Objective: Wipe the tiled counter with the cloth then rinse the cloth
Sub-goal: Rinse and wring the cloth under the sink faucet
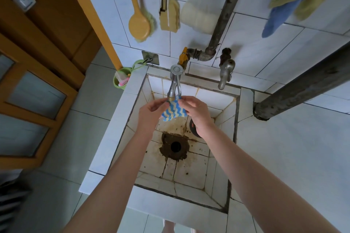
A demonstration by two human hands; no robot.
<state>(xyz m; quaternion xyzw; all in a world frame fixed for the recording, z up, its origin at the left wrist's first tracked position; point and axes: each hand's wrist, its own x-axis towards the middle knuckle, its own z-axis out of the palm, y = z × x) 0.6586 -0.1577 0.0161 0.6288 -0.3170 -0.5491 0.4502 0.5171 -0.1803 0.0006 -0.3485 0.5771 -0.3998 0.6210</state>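
Here, one white tiled bench fills the right of the frame, around one stained sink at centre. Two taps sit at the sink's upper edge: a chrome tap and a dull tap. The left hand and right hand each close their grip in a pinch on the one blue-and-yellow cloth, right at the chrome spout.

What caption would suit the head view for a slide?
The left hand and right hand hold a blue-and-yellow cloth under the chrome tap over the stained tiled sink.
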